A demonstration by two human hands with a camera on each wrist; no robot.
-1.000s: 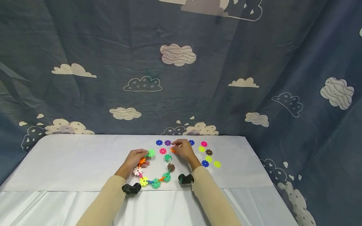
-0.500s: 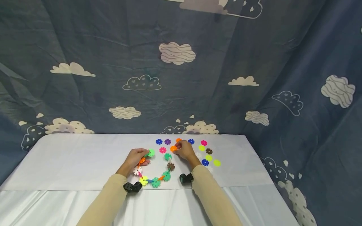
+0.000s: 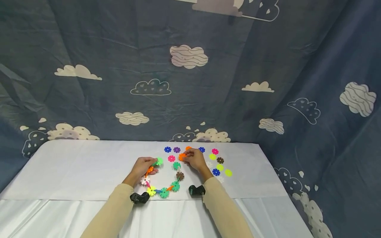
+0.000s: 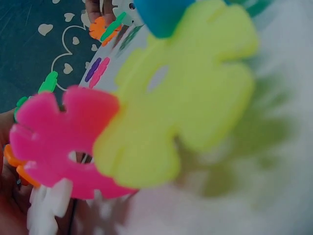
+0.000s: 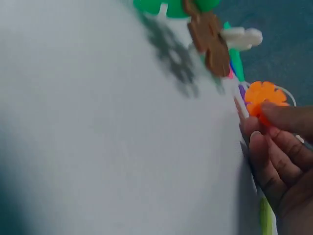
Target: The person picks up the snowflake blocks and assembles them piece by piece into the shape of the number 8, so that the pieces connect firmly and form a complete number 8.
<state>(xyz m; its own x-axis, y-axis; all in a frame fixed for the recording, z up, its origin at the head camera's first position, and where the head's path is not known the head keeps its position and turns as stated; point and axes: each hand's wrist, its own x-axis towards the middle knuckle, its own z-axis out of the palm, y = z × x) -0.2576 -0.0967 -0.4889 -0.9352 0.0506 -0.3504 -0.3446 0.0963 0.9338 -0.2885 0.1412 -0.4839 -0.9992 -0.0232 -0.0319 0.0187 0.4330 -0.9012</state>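
Observation:
My left hand (image 3: 141,170) pinches one end of a curved chain of interlocking plastic flower discs, at a light green disc (image 3: 159,161). From there the chain bends round through a white disc (image 3: 145,180), a yellow disc (image 3: 151,190) and a brown disc (image 3: 180,176) to a green disc (image 3: 177,165) at its other end. Pink and yellow discs fill the left wrist view, slotted into each other. Between thumb and fingers my right hand (image 3: 194,158) pinches a loose orange flower disc (image 5: 263,93), just beyond the chain's green end.
Loose discs lie on the white cloth (image 3: 89,172): a pink one (image 3: 171,158), a blue one (image 3: 167,149) and a purple one (image 3: 177,149) behind the chain. Several more, among them a brown disc (image 3: 220,160), lie right of my right hand. A dark cloud-print curtain (image 3: 208,99) hangs behind.
My right hand has drawn back slightly and changed its grasp on the orange disc, which now shows more fully. Another orange disc behind it came into view. The left hand has stayed in place.

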